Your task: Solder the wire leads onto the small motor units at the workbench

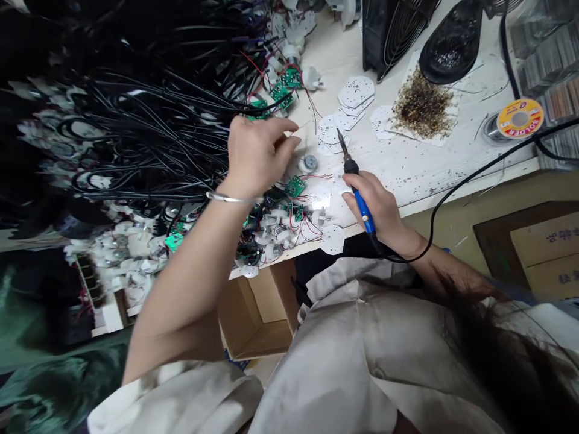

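1. On the white table (pixel 407 172), the right hand (pixel 384 208) is wrapped around the blue handle of a soldering iron (pixel 363 211). The metal tip is by the white boards (pixel 356 91); I cannot tell if it touches one.
2. Over the same table, the left hand (pixel 257 147) has its thumb and pointing finger close together. I cannot tell if they pinch anything. A small round motor (pixel 309 163) sits just beside them.
3. A big heap of black cables (pixel 149 132) crowds up to the left hand. Green boards (pixel 295 187) with thin red wires lie around it.
4. Farther back are a black fan (pixel 393 36), a dark dish (pixel 452 48) and a patch of brown crumbs (pixel 425 108). A solder roll (pixel 520 119) sits near the right end. The iron's black cord (pixel 479 170) loops across the front edge.
5. The left arm covers some of the cables. The heap's far end is too dark to see well, and the top edge cuts off the fan.
6. The white boards are flat, with many sides and tiny dots, and some overlap. The crumbs look rough, the cables smooth and bendy. Below, an open box (pixel 235 313) is brown cardboard.
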{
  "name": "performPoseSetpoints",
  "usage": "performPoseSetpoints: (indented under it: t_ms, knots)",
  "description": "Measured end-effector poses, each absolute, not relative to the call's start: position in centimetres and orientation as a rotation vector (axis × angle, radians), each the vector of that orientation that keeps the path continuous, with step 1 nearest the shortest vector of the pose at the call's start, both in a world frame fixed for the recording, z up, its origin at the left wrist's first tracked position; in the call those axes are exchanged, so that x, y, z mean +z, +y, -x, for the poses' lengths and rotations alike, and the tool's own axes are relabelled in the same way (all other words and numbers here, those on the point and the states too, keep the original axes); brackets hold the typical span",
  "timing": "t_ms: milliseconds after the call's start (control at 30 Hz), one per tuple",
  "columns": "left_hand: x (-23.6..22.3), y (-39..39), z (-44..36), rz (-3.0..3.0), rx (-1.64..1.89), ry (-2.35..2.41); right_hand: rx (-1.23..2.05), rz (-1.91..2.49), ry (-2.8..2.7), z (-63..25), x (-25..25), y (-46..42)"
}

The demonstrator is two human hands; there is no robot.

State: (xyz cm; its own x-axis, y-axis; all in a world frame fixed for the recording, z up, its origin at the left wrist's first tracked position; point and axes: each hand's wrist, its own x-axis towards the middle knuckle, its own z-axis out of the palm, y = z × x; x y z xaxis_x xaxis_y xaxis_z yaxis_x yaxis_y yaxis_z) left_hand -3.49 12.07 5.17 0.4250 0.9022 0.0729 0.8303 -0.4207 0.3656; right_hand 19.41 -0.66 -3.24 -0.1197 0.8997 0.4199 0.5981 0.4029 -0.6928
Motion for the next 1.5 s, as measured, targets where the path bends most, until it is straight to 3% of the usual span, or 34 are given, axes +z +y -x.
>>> performPoseSetpoints:
  t_ms: [367, 600, 1000, 1233, 1500]
  knots:
    - [1.8, 6.3, 0.9, -2.085, 0.7, 1.451, 0.594, 1.345, -1.814, -19.9, -3.0, -0.5]
    - [1.4, 5.9, 0.8, -2.442, 0.415, 1.375, 0.548, 1.351, -1.805, -20.0, -3.0, -0.6]
    - [-0.3, 7.3, 0.0, -2.458, 0.329, 1.247, 0.665, 1.299, -1.672, -20.1, -2.4, -0.7]
    - [-1.5, 7.3, 0.3, -2.491, 0.466, 1.206, 0.761, 1.153, -1.022, -20.3, -2.9, -2.6]
    - [-1.2, 7.3, 0.5, -2.433, 0.518, 1.156, 0.869, 1.173, -1.069, -21.1, -3.0, -2.9]
